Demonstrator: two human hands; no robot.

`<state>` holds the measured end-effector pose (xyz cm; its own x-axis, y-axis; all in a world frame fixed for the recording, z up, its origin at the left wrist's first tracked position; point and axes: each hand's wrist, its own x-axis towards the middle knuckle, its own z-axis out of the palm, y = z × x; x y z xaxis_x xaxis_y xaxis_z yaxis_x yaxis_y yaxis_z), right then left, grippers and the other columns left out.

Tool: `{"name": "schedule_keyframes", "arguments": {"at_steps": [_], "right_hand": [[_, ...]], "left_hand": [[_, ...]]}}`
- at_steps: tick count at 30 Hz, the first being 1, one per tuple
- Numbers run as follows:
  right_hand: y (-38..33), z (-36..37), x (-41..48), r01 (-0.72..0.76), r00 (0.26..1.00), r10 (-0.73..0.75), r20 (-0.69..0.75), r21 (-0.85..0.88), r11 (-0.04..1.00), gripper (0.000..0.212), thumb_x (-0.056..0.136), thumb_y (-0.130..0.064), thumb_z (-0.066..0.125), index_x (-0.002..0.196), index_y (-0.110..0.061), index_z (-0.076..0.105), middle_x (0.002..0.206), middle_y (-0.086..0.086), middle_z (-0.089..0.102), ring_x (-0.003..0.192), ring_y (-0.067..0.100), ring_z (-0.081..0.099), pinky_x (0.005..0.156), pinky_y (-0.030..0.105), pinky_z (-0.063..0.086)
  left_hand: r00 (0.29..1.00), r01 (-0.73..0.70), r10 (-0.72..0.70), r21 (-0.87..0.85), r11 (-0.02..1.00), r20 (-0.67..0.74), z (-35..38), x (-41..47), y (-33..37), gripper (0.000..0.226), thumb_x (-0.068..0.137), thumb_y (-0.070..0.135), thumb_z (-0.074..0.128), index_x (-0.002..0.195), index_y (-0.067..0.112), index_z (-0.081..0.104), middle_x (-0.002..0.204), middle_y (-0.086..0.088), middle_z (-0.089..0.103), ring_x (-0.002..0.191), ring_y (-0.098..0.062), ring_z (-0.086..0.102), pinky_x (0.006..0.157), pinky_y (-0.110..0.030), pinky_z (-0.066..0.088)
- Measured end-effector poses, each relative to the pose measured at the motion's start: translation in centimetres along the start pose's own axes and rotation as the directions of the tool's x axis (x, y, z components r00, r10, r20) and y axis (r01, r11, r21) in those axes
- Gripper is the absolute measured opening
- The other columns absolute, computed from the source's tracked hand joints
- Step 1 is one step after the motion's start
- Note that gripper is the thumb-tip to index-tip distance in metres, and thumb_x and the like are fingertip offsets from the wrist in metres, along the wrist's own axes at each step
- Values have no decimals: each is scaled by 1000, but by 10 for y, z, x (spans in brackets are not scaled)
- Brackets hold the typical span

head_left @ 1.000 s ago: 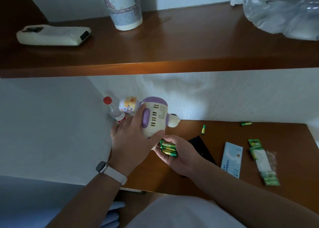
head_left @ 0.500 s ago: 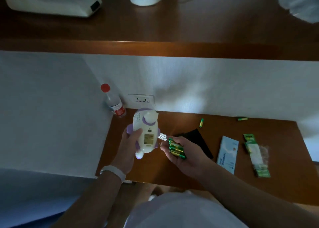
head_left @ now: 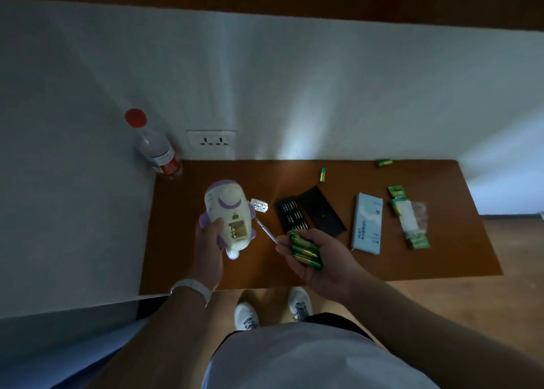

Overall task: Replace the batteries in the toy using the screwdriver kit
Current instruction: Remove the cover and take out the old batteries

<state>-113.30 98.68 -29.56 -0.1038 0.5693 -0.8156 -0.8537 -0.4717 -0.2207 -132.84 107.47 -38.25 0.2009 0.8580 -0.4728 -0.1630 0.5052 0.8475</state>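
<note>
White toy (head_left: pixel 228 218) now sits turned in the left hand (head_left: pixel 209 247), its open battery bay facing up. Beside it, the right hand (head_left: pixel 316 256) cups green batteries (head_left: pixel 304 248), ready for loading.

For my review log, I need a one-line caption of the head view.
Left hand holds the toy, battery bay open; right hand cups green batteries over the desk.

We record one brown wooden table (head_left: pixel 441 259) set into a white corner. Lying on it: a red-capped bottle (head_left: pixel 156 147) at the back left, an open black screwdriver kit (head_left: pixel 309 212), a pale blue box (head_left: pixel 368 223), torn green packaging (head_left: pixel 407 215), two loose batteries (head_left: pixel 323 175) near the wall, a small cover plate (head_left: pixel 260 205).
</note>
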Motion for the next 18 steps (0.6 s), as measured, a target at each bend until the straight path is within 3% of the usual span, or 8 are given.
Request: {"name": "schedule_keyframes", "arguments": {"at_steps": [2,4,7,10,13,18], "right_hand": [[4,0,0,-3,1000,3,-3,2,1000,47,79,-19,66,119,5,60,107,22,72,87,28,74,54,30,59],[10,3,1,-4,1000,4,-10,13,1000,50,79,-19,67,121,7,58,104,22,72,84,28,75,51,29,59],[18,7,3,19,998,-16,-55,50,999,43,82,-14,67,119,6,56,95,25,70,83,32,74,48,27,58],[26,10,5,32,995,-30,-97,17,999,28,93,-17,62,110,5,59,83,22,70,77,31,75,43,24,55],[33,13,5,48,996,-56,-73,-101,994,25,95,-24,60,102,0,64,82,17,71,68,23,72,42,21,53],[40,23,3,81,994,-94,-52,-217,973,22,96,-28,58,99,-7,62,80,12,72,58,15,64,38,16,46]], "left_hand": [[1000,1,-2,10,1000,22,-4,3,-3,38,92,31,52,130,29,57,116,-7,74,104,-32,72,73,-31,61],[999,17,-17,5,1000,49,-8,4,-4,51,88,31,57,138,21,52,124,-14,70,109,-37,69,87,-47,60],[998,60,-60,5,998,14,-15,3,-5,68,74,37,67,139,22,52,131,-14,66,121,-37,62,106,-61,46],[997,72,-72,6,997,20,-23,1,-7,70,71,43,70,137,26,54,130,-10,67,120,-32,64,103,-55,50],[996,86,-86,-19,996,-4,-30,0,-9,62,72,44,71,131,31,57,127,-4,69,117,-24,66,91,-38,54],[995,86,-86,-9,996,-47,-41,-4,-3,54,77,40,66,129,31,55,124,-2,69,111,-20,69,81,-29,55]]}}
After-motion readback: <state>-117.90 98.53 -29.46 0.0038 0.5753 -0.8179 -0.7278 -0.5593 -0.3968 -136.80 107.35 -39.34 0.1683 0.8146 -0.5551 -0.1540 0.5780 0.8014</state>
